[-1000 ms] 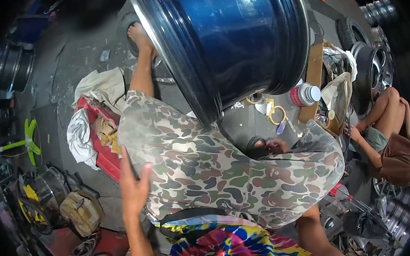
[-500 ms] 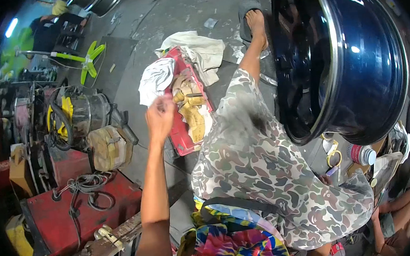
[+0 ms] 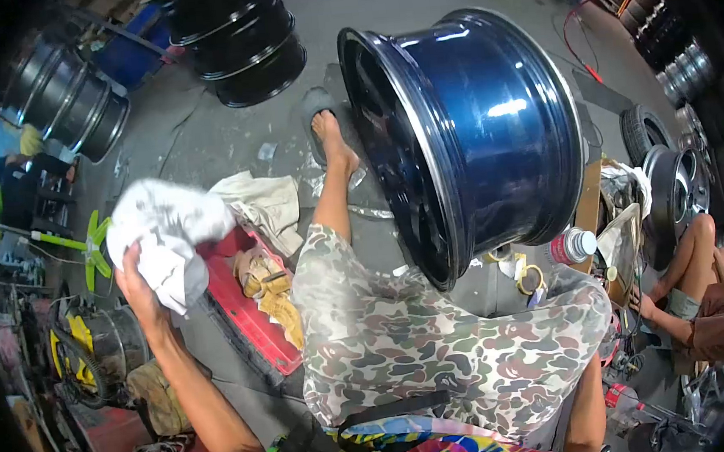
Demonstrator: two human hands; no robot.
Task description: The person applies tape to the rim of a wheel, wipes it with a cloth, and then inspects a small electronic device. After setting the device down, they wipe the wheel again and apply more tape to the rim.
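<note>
My left hand (image 3: 136, 293) is closed around a bunched white cloth (image 3: 163, 233), raised above the left end of a red tray (image 3: 257, 349). The cloth is partly blurred and hangs loosely over my fingers. Inside the tray lie crumpled pieces of tan sandpaper (image 3: 280, 313). A cream cloth (image 3: 263, 208) is draped by the tray's far end. In front of me, a large glossy blue wheel rim (image 3: 490, 122) with a polished lip stands on its edge, close to my outstretched foot. My right hand does not show.
Stacked black rims (image 3: 247, 56) stand at the back. At right are a jar with a red label (image 3: 574, 246), a tape roll (image 3: 529, 279) and a seated person (image 3: 709, 309). A yellow-and-black vacuum (image 3: 78, 350) and a green-legged stand (image 3: 93, 240) are at left.
My left hand has taken hold of the white cloth and lifted it off the tray. The view has turned to the right, bringing the whole blue rim into sight.
</note>
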